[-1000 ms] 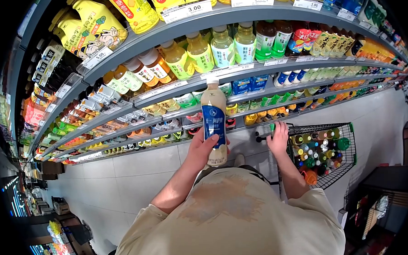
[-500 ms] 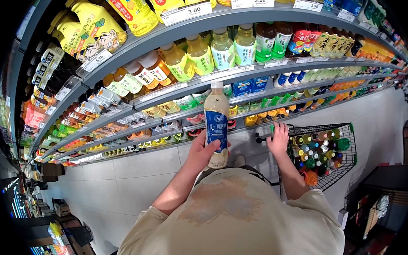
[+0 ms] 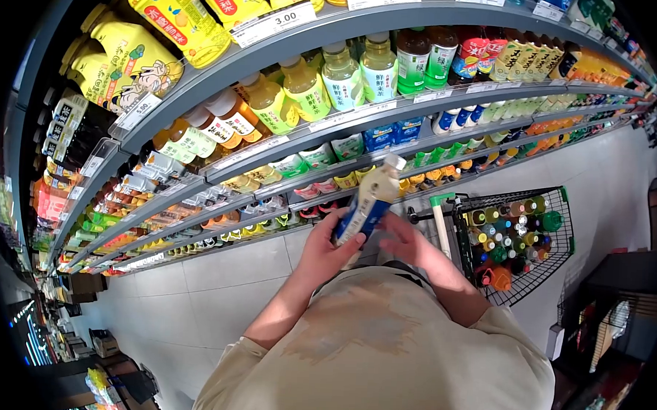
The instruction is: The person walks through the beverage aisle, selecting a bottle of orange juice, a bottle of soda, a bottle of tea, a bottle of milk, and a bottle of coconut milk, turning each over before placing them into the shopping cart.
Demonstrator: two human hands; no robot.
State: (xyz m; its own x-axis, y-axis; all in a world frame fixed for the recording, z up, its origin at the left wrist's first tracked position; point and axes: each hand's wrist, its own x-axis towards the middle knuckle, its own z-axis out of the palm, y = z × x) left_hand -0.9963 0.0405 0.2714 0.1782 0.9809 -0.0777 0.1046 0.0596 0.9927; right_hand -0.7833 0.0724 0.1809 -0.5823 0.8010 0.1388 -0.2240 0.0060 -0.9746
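A bottle with a blue label and white cap [image 3: 373, 199] is in front of my torso, tilted with its cap up and to the right. My left hand [image 3: 329, 242] is wrapped round its lower part. My right hand [image 3: 407, 241] is beside the bottle on its right, somewhat blurred, with its fingers curved and apart; whether the fingertips touch the bottle is unclear. To the right stands a wire shopping cart [image 3: 561, 248] with a green and white handle [image 3: 441, 221], holding several bottles.
Curved shelves [image 3: 273, 140] of bottled drinks with price tags run across the front and down the left. Tiled floor [image 3: 214, 295] lies below them. Dark display racks [image 3: 625, 291] stand at the right.
My right hand has left the cart handle and come over beside the bottle. The bottle, upright before, now leans right and is turned. The view has shifted slightly against the shelves.
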